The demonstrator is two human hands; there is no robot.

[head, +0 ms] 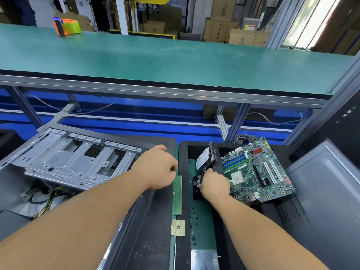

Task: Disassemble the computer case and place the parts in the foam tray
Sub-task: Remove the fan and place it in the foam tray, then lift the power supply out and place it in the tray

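The opened grey computer case (64, 162) lies on its side at the left. My left hand (157, 168) rests with curled fingers on the case's black edge, at the top end of a green RAM stick (176, 195). Below the stick lies a gold CPU chip (177, 227). The black foam tray (184, 152) is at the centre right. In it, my right hand (214, 185) grips a black fan (197, 184), with a hard drive (206, 156) standing on edge just behind it. A green motherboard (257, 170) lies in the tray's right compartment.
A grey case side panel (327, 191) lies at the right. A green-topped shelf (155, 59) spans the back, with an orange and green tape dispenser (67, 26) on it. Loose cables (44, 199) sit inside the case at the lower left.
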